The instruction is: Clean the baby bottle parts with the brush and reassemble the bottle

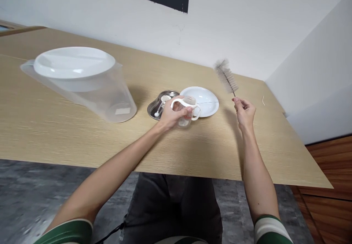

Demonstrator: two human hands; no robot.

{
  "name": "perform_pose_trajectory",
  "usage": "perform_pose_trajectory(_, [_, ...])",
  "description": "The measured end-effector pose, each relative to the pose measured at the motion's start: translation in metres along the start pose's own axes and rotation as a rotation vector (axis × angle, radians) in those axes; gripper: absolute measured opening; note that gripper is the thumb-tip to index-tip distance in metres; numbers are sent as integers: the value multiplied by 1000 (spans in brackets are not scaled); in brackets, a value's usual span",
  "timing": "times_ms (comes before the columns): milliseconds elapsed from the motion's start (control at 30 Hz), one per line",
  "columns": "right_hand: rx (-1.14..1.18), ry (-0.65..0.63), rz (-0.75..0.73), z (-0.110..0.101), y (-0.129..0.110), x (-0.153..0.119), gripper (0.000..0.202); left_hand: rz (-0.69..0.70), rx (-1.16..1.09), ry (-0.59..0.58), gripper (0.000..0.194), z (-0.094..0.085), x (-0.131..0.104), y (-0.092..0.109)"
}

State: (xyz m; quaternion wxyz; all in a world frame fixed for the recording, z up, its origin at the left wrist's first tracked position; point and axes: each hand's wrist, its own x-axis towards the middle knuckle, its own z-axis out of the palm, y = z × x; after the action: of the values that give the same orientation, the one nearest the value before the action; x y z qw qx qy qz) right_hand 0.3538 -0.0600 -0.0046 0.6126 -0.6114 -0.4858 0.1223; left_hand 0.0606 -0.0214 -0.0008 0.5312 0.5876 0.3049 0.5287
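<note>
My left hand (173, 114) is wrapped round a clear baby bottle (184, 122) with white handles, held over the table in front of a white dish. In my right hand (244, 112) is the thin wire stem of a bottle brush (226, 76), its pale bristles pointing up and away from me. The white dish (210, 104) has a thin dark line across it. Beside it, partly behind my left hand, a kidney-shaped metal tray (152, 108) holds small white parts (165, 98).
A large translucent pitcher (115, 93) with a white lid (75, 62) stands on the left of the wooden table (170, 152). A small bent white piece (263, 100) lies at the right. A white wall (220, 24) rises behind the table.
</note>
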Motion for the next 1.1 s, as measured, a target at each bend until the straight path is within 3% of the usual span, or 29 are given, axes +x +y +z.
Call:
perform_pose_trajectory(133, [9,-105,-42,-4,-8,-3,52,263,453,-36,58,-29,11,5])
perform_pose_trajectory(333, [-49,-295,-69,-7,-15,-9,38,395,806,-82,57,-55,21,2])
perform_pose_trajectory(700, [-141,-528,-69,-9,-25,-17,28,559,864,-129,53,-60,26,5])
perform_pose_trajectory(1100, [-316,-732,-46,-29,-44,-14,31,657,970,-350,43,-54,27,-4])
